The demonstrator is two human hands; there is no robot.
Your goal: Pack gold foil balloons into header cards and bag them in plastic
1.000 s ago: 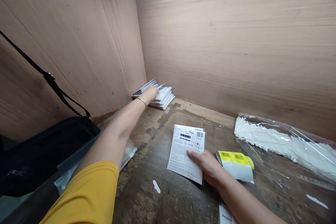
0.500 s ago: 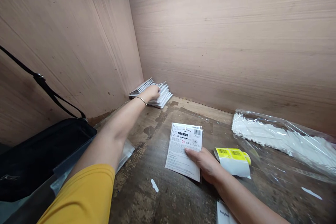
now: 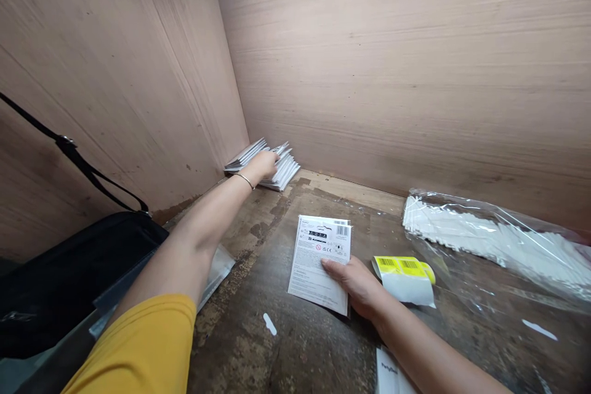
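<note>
My left hand [image 3: 264, 166] reaches to the far corner and rests on a low pile of white printed packets [image 3: 286, 171], its fingers hidden among them. A white printed card [image 3: 316, 258] with barcodes lies under my right hand [image 3: 355, 286], which grips its lower right edge with the thumb on top. Just right of that hand lies a yellow and white barcode label piece [image 3: 401, 280], not touching it.
Pinkish plywood walls [image 3: 392, 74] meet behind a worn, stained wooden surface [image 3: 277, 351]. A clear plastic bag of white strips [image 3: 489, 240] lies at right, a black bag with strap [image 3: 60, 277] at left, and a silvery packet [image 3: 217, 271] beneath my left arm.
The whole view has drifted slightly left and down with my head. Both hands stay in the same places relative to the pile and the card.
</note>
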